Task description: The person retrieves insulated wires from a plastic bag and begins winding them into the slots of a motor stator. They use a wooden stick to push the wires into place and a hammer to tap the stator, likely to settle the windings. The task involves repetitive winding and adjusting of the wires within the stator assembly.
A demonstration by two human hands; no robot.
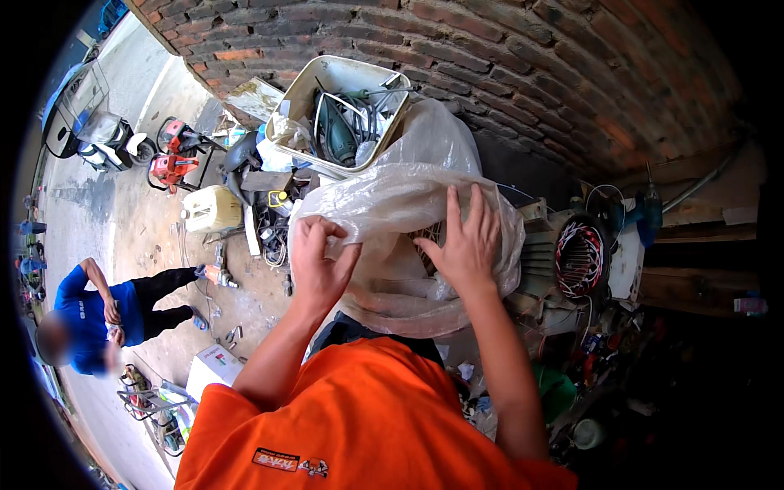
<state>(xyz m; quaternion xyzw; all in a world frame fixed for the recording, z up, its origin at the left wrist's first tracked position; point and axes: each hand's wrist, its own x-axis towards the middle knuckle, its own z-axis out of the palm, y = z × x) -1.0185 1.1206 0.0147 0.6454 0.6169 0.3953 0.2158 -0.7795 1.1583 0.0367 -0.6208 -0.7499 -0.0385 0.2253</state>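
A large translucent plastic bag (384, 192) stands in front of me with its mouth spread wide and its rim crumpled. On the left side of that rim is my left hand (318, 265), fingers curled on the plastic and the thumb held out over the opening. My right hand (472, 245) lies on the right part of the rim, its fingers spread and its thumb reaching inward. Between the hands, inside the bag, some brownish strands (425, 251) show; folds of plastic cover most of the contents.
Behind the bag, a white tub (282, 135) holds a green power tool (333, 131) and cables. A wound motor stator (581, 257) sits to the right. At left are a yellowish jerrycan (214, 209), red machines (173, 167) and a person in blue (94, 318). A brick wall (523, 73) rises behind.
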